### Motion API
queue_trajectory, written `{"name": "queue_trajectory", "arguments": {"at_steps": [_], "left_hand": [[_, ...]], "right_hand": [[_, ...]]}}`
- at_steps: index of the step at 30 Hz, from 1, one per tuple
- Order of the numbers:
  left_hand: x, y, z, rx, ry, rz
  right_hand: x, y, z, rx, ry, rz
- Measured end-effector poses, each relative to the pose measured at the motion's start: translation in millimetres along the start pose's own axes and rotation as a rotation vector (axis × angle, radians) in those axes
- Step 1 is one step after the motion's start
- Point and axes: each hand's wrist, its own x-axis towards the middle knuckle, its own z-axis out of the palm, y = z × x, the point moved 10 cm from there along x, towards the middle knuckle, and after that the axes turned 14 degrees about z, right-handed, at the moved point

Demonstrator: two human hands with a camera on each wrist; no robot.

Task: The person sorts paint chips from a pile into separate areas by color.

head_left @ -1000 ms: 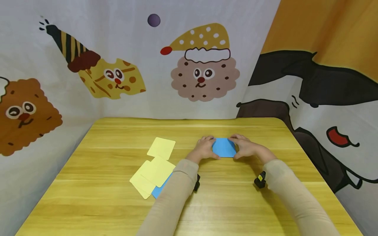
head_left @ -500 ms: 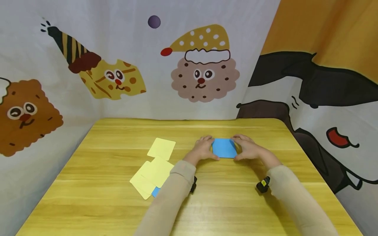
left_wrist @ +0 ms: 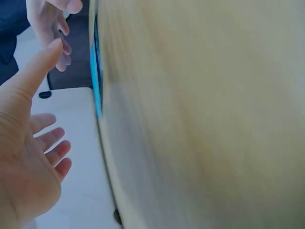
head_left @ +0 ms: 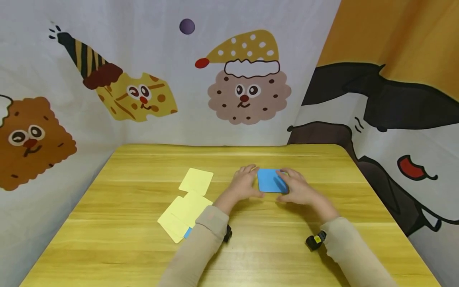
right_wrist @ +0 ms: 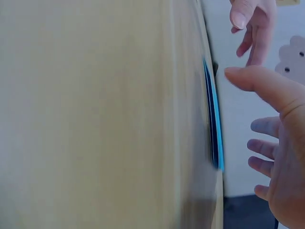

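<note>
On the far part of the table lies a blue square card [head_left: 269, 181], its face up in the head view. Both wrist views catch it edge-on, slightly raised off the wood with a dark gap under it. My left hand [head_left: 244, 184] hovers at its left side, thumb and fingers spread and holding nothing. At the right side, my right hand [head_left: 299, 188] is spread too, overlapping the card's right edge in the head view. The right wrist view has my right hand [right_wrist: 286, 138] apart from the card [right_wrist: 217, 124]; the left hand [left_wrist: 28, 152] is likewise apart.
Several yellow cards [head_left: 196, 180] lie loosely overlapped to the left on the wooden table [head_left: 118, 223]. A bit of another blue piece [head_left: 188, 232] peeks out beside the left sleeve [head_left: 197, 247]. A printed curtain [head_left: 154, 131] hangs behind the table.
My hands have come away from the blue card's edges and both forearms have drawn back toward me. The card's right side, narrowed before, now looks squarer. The yellow cards stay put.
</note>
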Motion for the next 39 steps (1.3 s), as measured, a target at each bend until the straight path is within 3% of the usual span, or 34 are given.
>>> {"name": "queue_trajectory", "arguments": {"at_steps": [10,18,25,39], "left_hand": [[-34.2,1.2,-20.0,0.004,0.017,0.022],[-66.9,-2.9,-40.5,0.012,0.067,0.037],[-98.2,-14.7,-54.1,-0.036,0.098,-0.030],[-169.9,-44.7,-72.1,-0.057,0.175,-0.171]], "right_hand": [[-7.0,-41.2,7.6,0.020,0.032,-0.068],[-3.3,-69.9,22.1,0.023,0.006,-0.079],[2.3,-100.4,34.3,-0.001,-0.025,-0.155],[25.5,-156.1,70.5,-0.067,-0.164,-0.297]]}}
